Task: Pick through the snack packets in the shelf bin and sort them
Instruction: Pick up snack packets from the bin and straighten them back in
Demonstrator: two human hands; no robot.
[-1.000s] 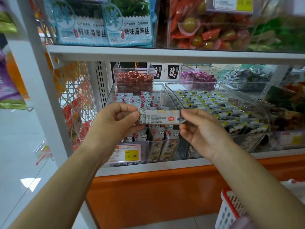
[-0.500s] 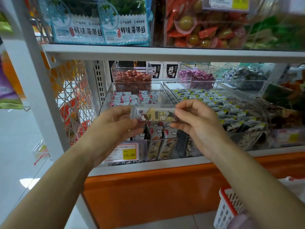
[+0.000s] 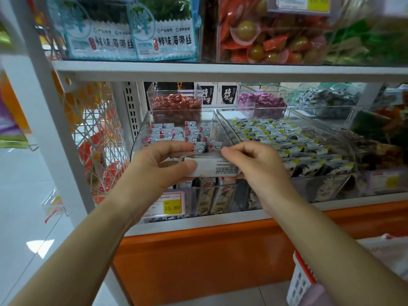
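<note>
Fingers [image 3: 176, 149] pinch one snack packet [image 3: 212, 167], left hand [image 3: 154, 171] at its nine o'clock end, right hand [image 3: 256, 171] at three, over the shelf bin [image 3: 141, 138] front. It has flipped to its printed back, likely checked before sorting.

I see a white lower shelf [image 3: 198, 225] with an orange panel [image 3: 198, 261] under its front edge. Along that edge two clear bins stand side by side: the left bin [image 3: 180, 111] at the shelf's left end, holding red-marked white packets [image 3: 167, 133], and the second bin [image 3: 320, 186] with yellow-marked packets [image 3: 276, 133]. Toward the back edge sit a small bin of red sweets [image 3: 154, 93] and one of purple sweets [image 3: 260, 86].
</note>
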